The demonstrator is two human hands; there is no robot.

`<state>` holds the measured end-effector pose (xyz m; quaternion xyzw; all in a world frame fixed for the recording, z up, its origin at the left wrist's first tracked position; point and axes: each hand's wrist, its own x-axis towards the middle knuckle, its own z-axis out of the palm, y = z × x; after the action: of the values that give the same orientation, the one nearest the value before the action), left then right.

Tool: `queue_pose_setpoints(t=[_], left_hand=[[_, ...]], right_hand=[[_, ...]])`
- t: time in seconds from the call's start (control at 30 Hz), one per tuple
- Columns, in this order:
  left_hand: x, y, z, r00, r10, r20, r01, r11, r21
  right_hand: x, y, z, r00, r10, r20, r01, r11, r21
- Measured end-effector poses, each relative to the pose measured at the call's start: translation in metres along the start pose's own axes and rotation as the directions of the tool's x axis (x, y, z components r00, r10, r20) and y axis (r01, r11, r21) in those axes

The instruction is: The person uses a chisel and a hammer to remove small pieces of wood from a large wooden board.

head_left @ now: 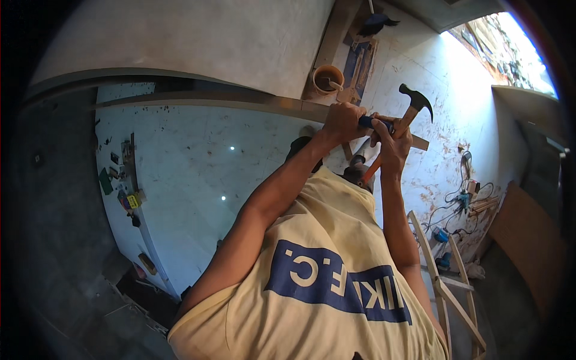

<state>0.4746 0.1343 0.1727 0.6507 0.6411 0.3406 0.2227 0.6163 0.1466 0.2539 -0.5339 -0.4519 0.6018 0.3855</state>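
Observation:
My right hand (pixel 393 147) is closed around the handle of a claw hammer (pixel 410 113). The hammer has a black head, raised at the upper right, and an orange lower grip. From my left fist (pixel 343 123) a tool with a blue and black handle (pixel 375 123) sticks out toward the right; its working end is hidden. Fingers of my right hand also touch the far end of that handle. Both hands are over a long wooden board (pixel 264 103), near its right end. I cannot tell whether my left hand also rests on the board.
Beyond the board stands a brown bucket (pixel 328 79). Power tools with cords (pixel 463 201) lie on the floor at the right, near a wooden frame (pixel 447 285). Small tools and a yellow item (pixel 130 200) lie at the left. A large pale panel (pixel 180 45) rises behind the board.

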Motion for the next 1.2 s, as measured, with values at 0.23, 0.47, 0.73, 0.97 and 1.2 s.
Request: queue_pose_setpoints(t=[0.23,0.47,0.73,0.97,1.2], left_hand=[[-0.004,-0.003,-0.001,0.999,0.035,-0.022,-0.036,0.997,-0.067],[0.002,-0.002,0.008,0.995,0.068,-0.076,-0.068,0.998,-0.003],[0.003,-0.008,0.020,0.975,0.122,-0.188,-0.115,0.992,0.049],[0.006,-0.010,0.016,0.972,0.069,-0.225,-0.067,0.998,0.015],[0.007,-0.002,0.022,0.962,0.125,-0.242,-0.118,0.992,0.040]], right_hand=[[-0.005,0.000,0.006,0.999,-0.034,-0.024,0.034,0.999,-0.015],[0.006,0.002,-0.006,0.995,-0.098,0.035,0.101,0.993,-0.064],[-0.005,0.007,-0.051,0.966,-0.253,0.045,0.255,0.966,-0.041],[-0.038,-0.011,-0.071,0.997,0.073,0.016,-0.074,0.995,0.072],[-0.067,0.001,-0.055,0.970,0.174,-0.172,-0.114,0.943,0.313]])
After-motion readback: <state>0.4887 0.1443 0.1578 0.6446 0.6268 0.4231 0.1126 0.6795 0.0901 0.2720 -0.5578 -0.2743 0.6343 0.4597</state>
